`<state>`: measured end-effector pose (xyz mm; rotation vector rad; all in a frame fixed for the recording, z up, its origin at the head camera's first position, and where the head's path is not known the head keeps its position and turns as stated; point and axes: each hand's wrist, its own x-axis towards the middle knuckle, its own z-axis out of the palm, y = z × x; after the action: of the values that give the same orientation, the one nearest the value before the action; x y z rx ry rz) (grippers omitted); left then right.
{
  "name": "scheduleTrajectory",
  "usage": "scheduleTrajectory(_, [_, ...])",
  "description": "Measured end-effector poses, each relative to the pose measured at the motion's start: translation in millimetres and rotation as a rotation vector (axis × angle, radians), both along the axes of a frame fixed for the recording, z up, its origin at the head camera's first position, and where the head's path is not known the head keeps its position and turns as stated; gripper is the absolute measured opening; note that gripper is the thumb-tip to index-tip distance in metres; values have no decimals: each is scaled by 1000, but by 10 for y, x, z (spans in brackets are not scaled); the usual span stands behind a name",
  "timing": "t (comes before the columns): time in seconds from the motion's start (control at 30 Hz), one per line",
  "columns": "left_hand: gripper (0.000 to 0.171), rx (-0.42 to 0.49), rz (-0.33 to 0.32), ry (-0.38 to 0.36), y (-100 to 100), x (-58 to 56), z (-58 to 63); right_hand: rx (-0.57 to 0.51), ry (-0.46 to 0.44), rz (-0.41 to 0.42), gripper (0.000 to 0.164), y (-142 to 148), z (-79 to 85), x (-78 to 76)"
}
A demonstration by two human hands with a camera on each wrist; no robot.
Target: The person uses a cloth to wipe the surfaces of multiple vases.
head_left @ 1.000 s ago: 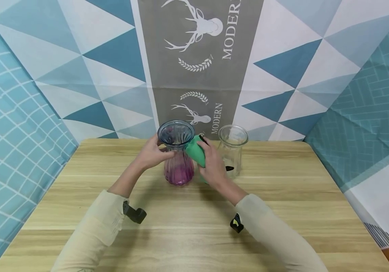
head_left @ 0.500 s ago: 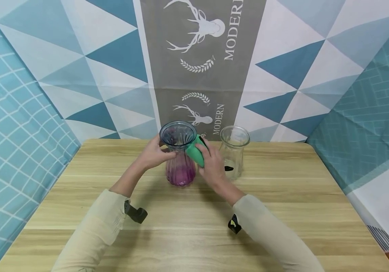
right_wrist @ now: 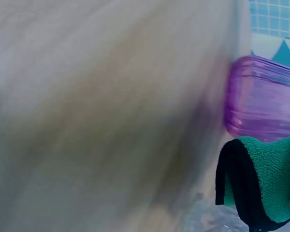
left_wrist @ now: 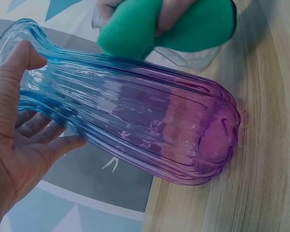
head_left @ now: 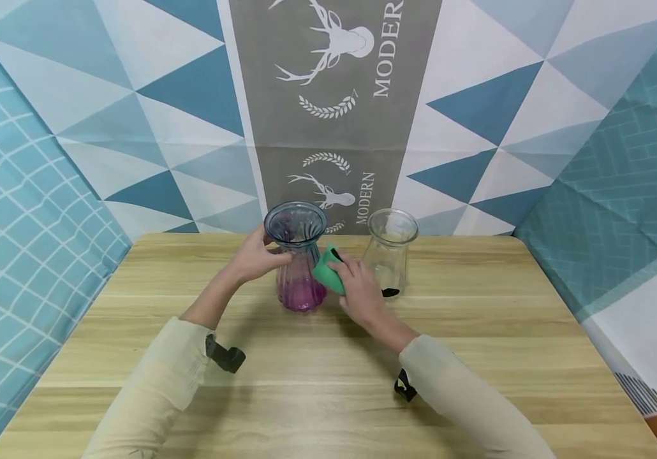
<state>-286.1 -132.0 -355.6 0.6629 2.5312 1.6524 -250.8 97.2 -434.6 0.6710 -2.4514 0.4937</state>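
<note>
A ribbed glass vase, blue at the flared rim and purple at the base, stands upright on the table. My left hand grips its neck from the left; in the left wrist view the thumb and fingers wrap the blue glass just below the rim. My right hand holds a green cleaning cloth with a black edge against the right side of the vase. Only a fingertip of that hand shows in the right wrist view, beside the folded cloth.
A clear glass vase stands right behind my right hand, with a dark patch visible at its lower part. Both vases are near the back edge of the wooden table. A patterned backdrop rises close behind them.
My right hand has moved the cloth down the vase's right side, from just under the rim to about mid-height. The left hand keeps its grip on the neck.
</note>
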Motion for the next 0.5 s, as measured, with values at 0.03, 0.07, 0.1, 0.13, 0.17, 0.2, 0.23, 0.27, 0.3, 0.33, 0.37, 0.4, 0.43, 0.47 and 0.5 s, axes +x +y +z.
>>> scheduleTrajectory(0.03, [70, -2, -3, 3, -5, -4, 0, -15, -12, -4, 65, 7, 29, -4])
scheduleTrajectory(0.07, [70, -3, -8, 3, -9, -7, 0, -42, -20, -10, 65, 11, 62, -9])
scheduleTrajectory(0.1, [70, -1, -11, -1, -10, -9, -1, -81, -22, -15, 64, 13, 98, -17])
scheduleTrajectory(0.13, [71, -2, -14, -7, -11, -8, 0, -127, -22, -19, 64, 12, 134, -26])
scheduleTrajectory(0.17, [71, -1, -15, -12, -12, -8, 0, -178, -18, -20, 64, 9, 173, -36])
scheduleTrajectory(0.2, [71, 1, -19, -14, -14, -5, 3, -228, -10, -18, 63, 4, 212, -46])
scheduleTrajectory(0.23, [71, 2, -18, -19, -16, -4, 4, -271, 2, -14, 62, -4, 251, -55])
scheduleTrajectory(0.27, [71, 1, -17, -21, -17, -3, 4, -309, 16, -9, 60, -14, 285, -63])
scheduleTrajectory(0.3, [72, 2, -16, -22, -17, -3, 5, -340, 29, 0, 59, -25, 317, -73])
scheduleTrajectory(0.33, [72, 2, -15, -21, -19, -2, 6, -362, 39, 10, 58, -38, 337, -81])
scheduleTrajectory(0.37, [72, 1, -13, -19, -20, -3, 5, -376, 47, 22, 57, -53, 355, -89])
scheduleTrajectory(0.4, [72, 1, -13, -15, -21, -5, 5, -379, 50, 31, 57, -69, 361, -94])
scheduleTrajectory(0.43, [71, 2, -11, -15, -21, -7, 2, -374, 48, 38, 57, -85, 355, -101])
scheduleTrajectory(0.47, [71, 1, -13, -17, -18, -7, 4, -361, 44, 43, 57, -100, 340, -104])
scheduleTrajectory(0.5, [71, 0, -12, -19, -14, -5, 6, -347, 36, 49, 58, -113, 318, -106])
